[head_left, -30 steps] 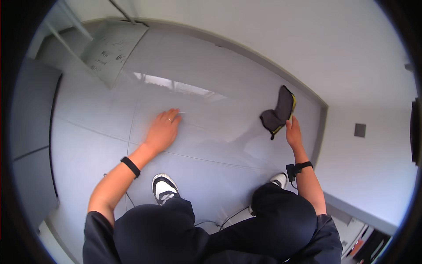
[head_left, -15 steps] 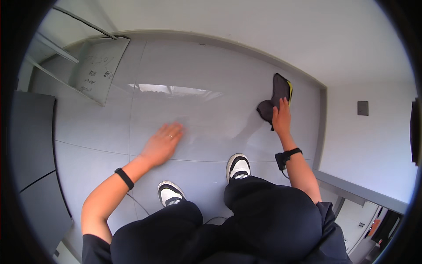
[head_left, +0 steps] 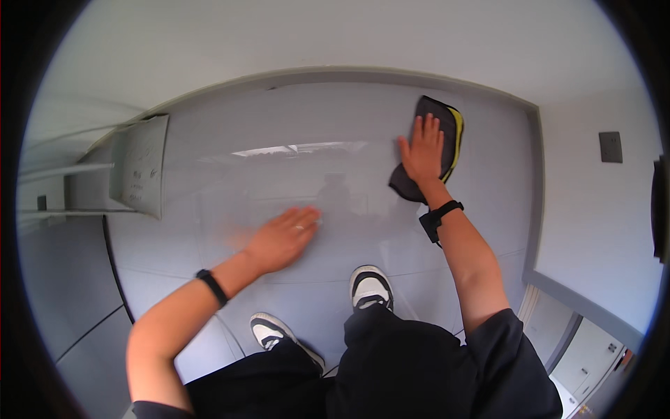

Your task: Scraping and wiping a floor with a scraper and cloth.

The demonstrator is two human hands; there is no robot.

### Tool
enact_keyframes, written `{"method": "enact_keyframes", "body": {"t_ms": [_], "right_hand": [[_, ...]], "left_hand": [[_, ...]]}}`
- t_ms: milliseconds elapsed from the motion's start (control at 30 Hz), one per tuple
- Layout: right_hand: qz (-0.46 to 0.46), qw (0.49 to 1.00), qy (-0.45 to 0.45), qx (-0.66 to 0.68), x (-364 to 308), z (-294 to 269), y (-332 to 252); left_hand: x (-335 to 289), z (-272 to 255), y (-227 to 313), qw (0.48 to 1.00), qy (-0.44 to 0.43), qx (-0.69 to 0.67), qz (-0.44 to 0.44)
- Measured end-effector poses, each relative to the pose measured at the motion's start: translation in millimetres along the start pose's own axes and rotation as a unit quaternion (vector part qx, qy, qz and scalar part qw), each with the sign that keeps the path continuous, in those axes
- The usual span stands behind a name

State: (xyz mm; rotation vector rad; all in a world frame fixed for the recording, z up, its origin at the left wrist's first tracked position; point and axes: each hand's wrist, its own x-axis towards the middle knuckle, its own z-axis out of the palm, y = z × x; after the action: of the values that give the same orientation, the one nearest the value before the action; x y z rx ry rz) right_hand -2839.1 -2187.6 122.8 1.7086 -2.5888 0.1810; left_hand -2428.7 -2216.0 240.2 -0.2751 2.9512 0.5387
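Observation:
My right hand [head_left: 422, 150] presses flat, fingers spread, on a dark cloth with a yellow edge [head_left: 447, 120] that lies against the glossy grey tiled floor [head_left: 314, 119] at the upper right. My left hand [head_left: 283, 237] rests open and palm down on the same surface, lower and to the left, holding nothing. Each wrist wears a black band. My two black and white shoes [head_left: 370, 286] stand just below the hands, with dark trousers filling the lower edge.
A white panel [head_left: 139, 164] leans at the left beside a grey shelf edge. A white wall with a dark square plate [head_left: 611, 146] rises on the right. White cabinets [head_left: 586, 342] show at the lower right.
My right hand has carried the cloth up and away and now presses it flat. My left hand slid toward the middle. My feet stepped forward and the view tilted.

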Motion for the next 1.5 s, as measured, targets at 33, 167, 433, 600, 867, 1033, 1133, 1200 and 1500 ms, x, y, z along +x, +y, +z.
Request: {"method": "enact_keyframes", "body": {"t_ms": [33, 167, 433, 600, 867, 1033, 1133, 1200, 1500], "right_hand": [[0.007, 1.0, 0.001, -0.004, 3, -2, 4], [-0.02, 0.98, -0.023, 0.196, 12, -15, 42], [-0.11, 0.993, 0.016, 0.039, 7, -17, 53], [-0.193, 0.977, -0.032, 0.084, 13, -24, -29], [-0.209, 0.967, -0.045, 0.139, 31, -31, -37], [-0.274, 0.956, -0.061, 0.091, 40, -38, -41], [-0.274, 0.958, -0.075, 0.045, 39, -35, -52], [-0.265, 0.961, -0.079, 0.025, 39, -35, -54], [-0.313, 0.944, -0.086, 0.057, 82, -20, -145]], "left_hand": [[36, 15, 11, 0.999, 0.027, -0.016, 0.015], [176, 45, 64, 0.989, 0.133, -0.045, 0.036], [209, 78, 91, 0.988, 0.109, -0.075, -0.084], [149, 73, 117, 0.978, 0.071, -0.134, -0.144], [174, 65, 86, 0.984, 0.084, -0.093, -0.13], [203, 64, 58, 0.981, 0.146, -0.025, -0.126], [203, 77, 48, 0.97, 0.177, -0.116, -0.121], [204, 80, 48, 0.97, 0.177, -0.117, -0.118], [141, 56, -26, 0.976, 0.136, -0.093, -0.145]]}}
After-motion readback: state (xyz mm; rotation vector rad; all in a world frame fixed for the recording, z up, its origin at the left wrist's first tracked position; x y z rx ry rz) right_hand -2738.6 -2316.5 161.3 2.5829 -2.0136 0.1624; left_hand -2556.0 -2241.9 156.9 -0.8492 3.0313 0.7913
